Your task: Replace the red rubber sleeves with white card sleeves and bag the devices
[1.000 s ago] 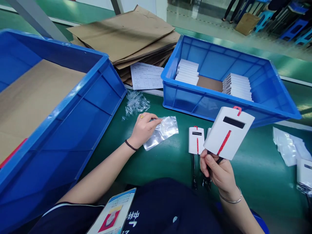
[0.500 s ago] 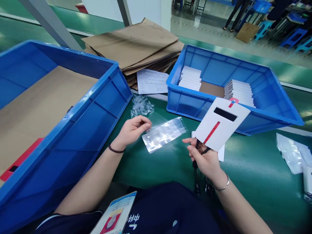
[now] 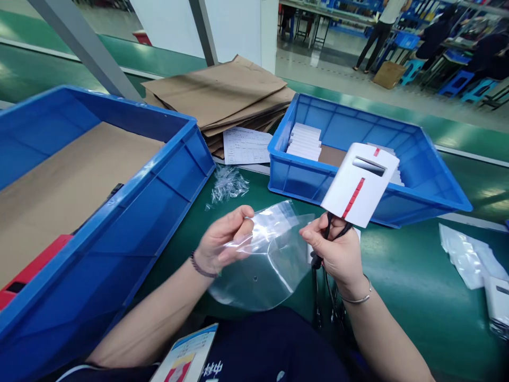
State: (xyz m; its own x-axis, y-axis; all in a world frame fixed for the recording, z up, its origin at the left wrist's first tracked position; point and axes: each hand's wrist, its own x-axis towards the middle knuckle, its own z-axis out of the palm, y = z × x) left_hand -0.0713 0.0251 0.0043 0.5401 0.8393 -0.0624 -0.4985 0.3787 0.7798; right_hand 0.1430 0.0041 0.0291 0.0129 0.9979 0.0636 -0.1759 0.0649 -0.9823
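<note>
My left hand (image 3: 228, 236) is closed on a clear plastic bag (image 3: 266, 281), which hangs spread out in front of me above the table. In my right hand (image 3: 340, 252) is a flat white device (image 3: 336, 193) with a dark slot and a red stripe, gripped by the black cables (image 3: 328, 225) at its lower edge. The cable ends dangle below that hand. My right thumb and forefinger meet at the bag's right edge; whether they pinch it I cannot tell. More clear bags (image 3: 274, 220) lie flat behind my left fingertips.
On the left stands a large blue crate (image 3: 159, 180) holding a red item (image 3: 35, 268). Another blue crate (image 3: 306, 185) at the back right contains rows of white devices (image 3: 304, 140). Cardboard sheets (image 3: 222, 90), a printed paper (image 3: 246, 146), clear plastic scraps (image 3: 228, 184) and bagged pieces (image 3: 467, 257) lie about.
My left hand has lifted a clear bag off the table and brought it toward me, opened out. The white device has tilted slightly in my right hand. The view has shifted upward.
</note>
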